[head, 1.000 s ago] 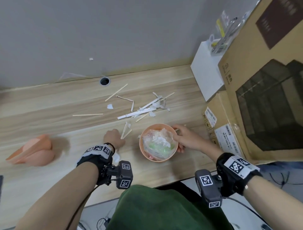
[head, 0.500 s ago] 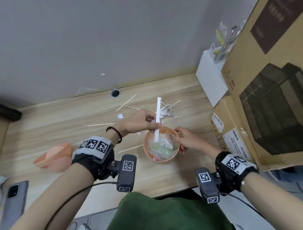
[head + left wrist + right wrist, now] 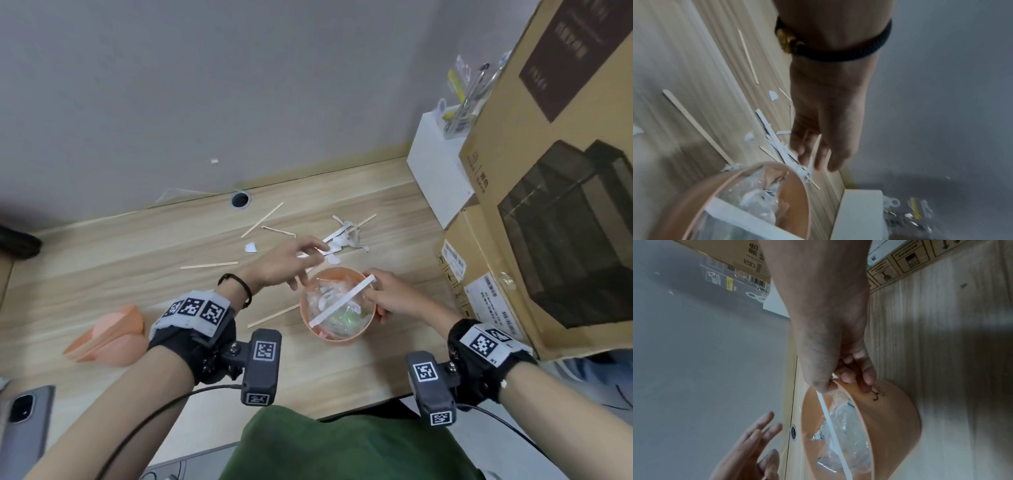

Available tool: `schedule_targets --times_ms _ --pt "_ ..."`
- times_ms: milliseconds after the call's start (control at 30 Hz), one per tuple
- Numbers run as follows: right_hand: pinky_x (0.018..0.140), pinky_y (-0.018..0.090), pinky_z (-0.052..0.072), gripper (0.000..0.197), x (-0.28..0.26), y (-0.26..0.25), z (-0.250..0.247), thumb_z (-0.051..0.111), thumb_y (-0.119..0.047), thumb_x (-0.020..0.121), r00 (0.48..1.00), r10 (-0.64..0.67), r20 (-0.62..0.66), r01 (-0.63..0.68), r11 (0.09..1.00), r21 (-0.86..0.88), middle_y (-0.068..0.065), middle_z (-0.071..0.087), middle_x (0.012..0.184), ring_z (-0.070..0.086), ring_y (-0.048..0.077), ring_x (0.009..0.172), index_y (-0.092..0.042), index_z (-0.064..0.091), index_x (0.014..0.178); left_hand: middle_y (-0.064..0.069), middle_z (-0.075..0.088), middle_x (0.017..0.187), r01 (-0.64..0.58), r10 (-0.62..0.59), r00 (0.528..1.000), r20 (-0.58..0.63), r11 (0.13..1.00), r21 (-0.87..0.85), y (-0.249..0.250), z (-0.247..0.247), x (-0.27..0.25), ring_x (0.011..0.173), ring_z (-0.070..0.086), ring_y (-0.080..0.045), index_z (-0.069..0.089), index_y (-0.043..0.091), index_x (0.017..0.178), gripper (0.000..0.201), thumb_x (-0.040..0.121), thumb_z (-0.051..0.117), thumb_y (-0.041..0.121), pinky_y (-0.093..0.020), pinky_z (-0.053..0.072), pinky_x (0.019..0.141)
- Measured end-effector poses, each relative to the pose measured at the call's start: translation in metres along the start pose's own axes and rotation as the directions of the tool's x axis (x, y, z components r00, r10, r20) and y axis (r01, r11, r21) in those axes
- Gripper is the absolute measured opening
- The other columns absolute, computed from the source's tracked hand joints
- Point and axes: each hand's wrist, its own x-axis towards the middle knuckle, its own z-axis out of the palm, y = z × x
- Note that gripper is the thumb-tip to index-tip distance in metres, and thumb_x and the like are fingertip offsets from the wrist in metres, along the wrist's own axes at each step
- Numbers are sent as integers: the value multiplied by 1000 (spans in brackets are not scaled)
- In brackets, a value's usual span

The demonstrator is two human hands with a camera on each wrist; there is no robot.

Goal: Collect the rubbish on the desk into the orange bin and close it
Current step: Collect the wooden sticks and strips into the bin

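**Head view: picking up scraps for the bin**

The head view shows the orange bin (image 3: 336,305) standing on the counter (image 3: 102,260), close to the person. The right hand (image 3: 390,298) pinches the bin's far rim, thumb inside and fingers outside, and keeps it steady. A white strip (image 3: 342,301) lies across the top of the bin, with one end at the right hand. Clear plastic wrap sits inside the bin.

The left hand (image 3: 287,263) is over the counter just behind the bin. Its fingers are spread and loose, and it holds nothing. The fingertips reach toward a little pile of white paper scraps (image 3: 339,240). More rubbish lies on the counter: a wooden stick (image 3: 209,265) to the left, another wooden stick (image 3: 262,215) near the cable hole (image 3: 239,199), and one stick (image 3: 274,316) just beside the bin.

The step in hand looks like gathering: the bin is part full and much rubbish is still out. The next move probably calls for the left hand to close on the paper scraps and bring them to the bin. The scraps are thin and flat, so a careful pinch may be needed. The orange lid (image 3: 109,334) lies well apart on the left, so closing comes last.
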Motion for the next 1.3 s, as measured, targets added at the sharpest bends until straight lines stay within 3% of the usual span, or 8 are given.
schedule_targets --times_ms 133,267,333,400,567,767,1067,1300 --pt "52 31 49 26 1 -1 0 49 -30 93 1000 -13 4 14 1000 -22 13 63 71 60 25 58 -21 50 118 -1 54 87 65 -82 928 -364 996 -58 -60 -7 6 65 52 -17 61 20 100 16 91 55 9 -24 44 55" --pt "47 28 47 24 0 -2 -1 49 -29 95 1000 -24 12 24 999 -23 9 61 75 56 21 56 -20 50 117 -6 49 112 293 -245 943 -223 932 213 -135 3 -5 93 51 -18 57 19 115 51 70 82 23 -26 45 77" --pt "48 29 48 23 -2 -3 0 49 -31 95 1000 -20 7 20 1000 -17 8 60 73 56 21 55 -21 49 115 -6 41 125 312 -285 950 -129 884 349 -159 11 -11 112 45 -20 50 22 129 87 53 86 43 -34 42 99" --pt "50 30 49 25 -1 -2 1 49 -33 94 1000 -11 -3 11 1000 -22 8 60 72 57 22 56 -21 49 116 -4 34 130 291 -275 956 -103 834 469 -172 21 -17 121 36 -23 43 27 137 97 51 85 44 -42 37 106" --pt "48 30 48 28 2 2 4 48 -32 94 1000 13 -22 -14 999 -31 11 63 76 58 22 55 -19 48 119 0 41 105 182 -106 977 -187 872 455 -186 28 -20 95 46 -21 53 18 116 56 67 78 11 -30 40 85" --pt "52 34 51 19 -2 0 5 47 -23 95 999 37 -31 -37 999 -24 14 63 80 61 25 59 -19 49 113 -4 66 83 252 -95 923 -374 883 397 -193 19 -23 83 60 -27 64 13 88 7 83 63 10 -33 46 73" --pt "46 26 47 24 -10 1 8 46 -22 96 998 48 -39 -48 999 3 12 62 81 60 20 55 -17 47 119 -24 63 96 332 -92 917 -389 718 612 -201 22 -16 89 58 -40 48 -2 105 19 86 47 0 -40 39 67" --pt "50 30 51 25 -16 10 7 47 -30 95 999 37 -30 -36 999 40 12 62 89 61 19 60 -17 48 116 -14 64 91 80 94 962 -255 798 597 -163 16 2 87 59 -33 64 6 94 14 85 53 8 -30 35 68"
